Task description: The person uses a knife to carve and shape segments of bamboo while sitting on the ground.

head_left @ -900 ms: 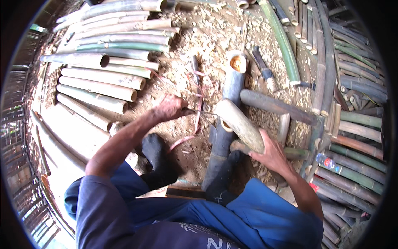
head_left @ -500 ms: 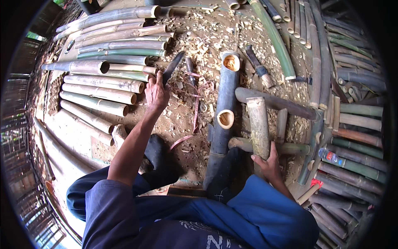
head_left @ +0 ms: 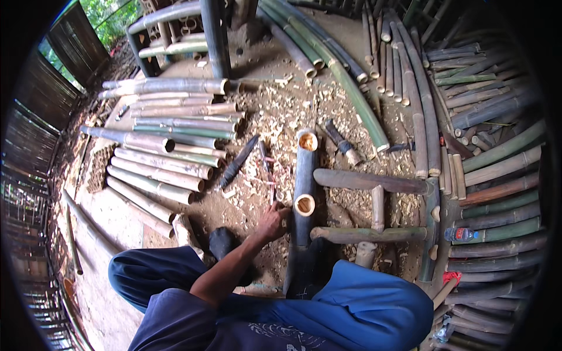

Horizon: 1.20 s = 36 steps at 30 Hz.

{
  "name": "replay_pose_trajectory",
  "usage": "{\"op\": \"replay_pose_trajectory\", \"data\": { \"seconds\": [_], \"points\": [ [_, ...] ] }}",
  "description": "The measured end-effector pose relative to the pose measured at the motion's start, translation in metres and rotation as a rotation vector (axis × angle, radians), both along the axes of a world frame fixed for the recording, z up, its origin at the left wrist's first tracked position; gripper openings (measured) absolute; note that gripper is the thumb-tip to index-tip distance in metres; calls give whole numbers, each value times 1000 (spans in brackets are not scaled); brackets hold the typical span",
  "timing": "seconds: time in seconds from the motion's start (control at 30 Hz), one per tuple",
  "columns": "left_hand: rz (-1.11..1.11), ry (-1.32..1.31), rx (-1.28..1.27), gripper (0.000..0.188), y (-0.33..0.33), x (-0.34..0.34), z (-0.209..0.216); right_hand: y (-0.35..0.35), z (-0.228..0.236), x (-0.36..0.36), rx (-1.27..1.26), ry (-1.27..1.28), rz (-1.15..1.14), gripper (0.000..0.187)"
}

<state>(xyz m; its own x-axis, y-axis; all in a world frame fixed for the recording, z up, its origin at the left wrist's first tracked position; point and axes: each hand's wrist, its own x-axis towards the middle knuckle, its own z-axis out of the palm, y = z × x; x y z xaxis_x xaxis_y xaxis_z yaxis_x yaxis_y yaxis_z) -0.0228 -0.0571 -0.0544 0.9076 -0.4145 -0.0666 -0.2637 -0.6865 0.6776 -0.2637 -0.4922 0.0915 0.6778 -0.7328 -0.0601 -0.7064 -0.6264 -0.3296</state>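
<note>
My left hand (head_left: 272, 222) reaches down beside the upright of a dark bamboo frame, its fingers closed on the end of a thin pink tape (head_left: 272, 188). Next to the fingers, the upright, a thick bamboo pole (head_left: 304, 180), has a round cut hole in its side and an open top end. A knife with a wrapped dark handle (head_left: 232, 171) lies on the ground to the left, and a slim dark tool (head_left: 265, 157) lies beside the tape. My right hand is out of view. A short pale bamboo piece (head_left: 366, 254) shows near my right knee.
Cut bamboo lengths (head_left: 158, 164) lie in rows at left. More poles (head_left: 497, 248) are stacked at right, with a plastic bottle (head_left: 462, 234) on them. Wood shavings (head_left: 287, 108) cover the ground. A wrapped-handle tool (head_left: 343, 142) lies beyond the frame's crossbars (head_left: 369, 181).
My left hand has let go of the knife, now on the ground, and moved right to the pink tape. My right hand has left view; the bamboo piece has dropped lower. The view has tilted up.
</note>
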Motion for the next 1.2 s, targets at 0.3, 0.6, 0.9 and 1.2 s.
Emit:
{"op": "replay_pose_trajectory", "data": {
  "seconds": [0.3, 0.6, 0.9, 1.2],
  "points": [
    [-322, 22, 407, 39, 6, 35, 46, -149, 28, -46, -122, -91, -304, 86],
    [948, -391, 278, 91, 174, 182, 249, -182, 25, -60, -107, -54, -353, 83],
    [910, -32, -715, 37, 143, 140, 189, -176, 8, -73, -84, -33, -333, 80],
    [519, 815, -309, 47, -36, -76, 26, -127, -22, -119, -31, 65, -356, 78]
  ]
}}
